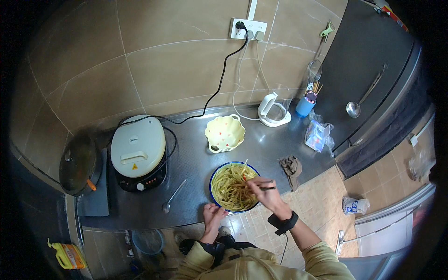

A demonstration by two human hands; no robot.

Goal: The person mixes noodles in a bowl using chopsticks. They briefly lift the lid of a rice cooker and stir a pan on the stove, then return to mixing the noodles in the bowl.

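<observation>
A blue-rimmed bowl [210,189] stands at the front edge of the steel counter, filled with shredded vegetable strips [231,183], yellow-green with a few red bits. My right hand [265,196] grips a pair of wooden chopsticks [241,184], whose tips are down among the strips. At the bowl's near left rim, my left hand [213,214] holds on with its fingers and thumb. Behind the bowl sits a scalloped pale-yellow two-handled dish [225,133] with red spots. A metal spoon [174,196] lies to the left of the bowl.
To the left are a Midea electric griddle [138,147], its lid down, and a lidded pan [79,164]. A glass kettle [276,108], a blue chopstick holder [305,106], a plastic-wrapped packet [316,135] and a brown cloth [291,170] lie rightward. A black cord [218,87] runs to the wall socket.
</observation>
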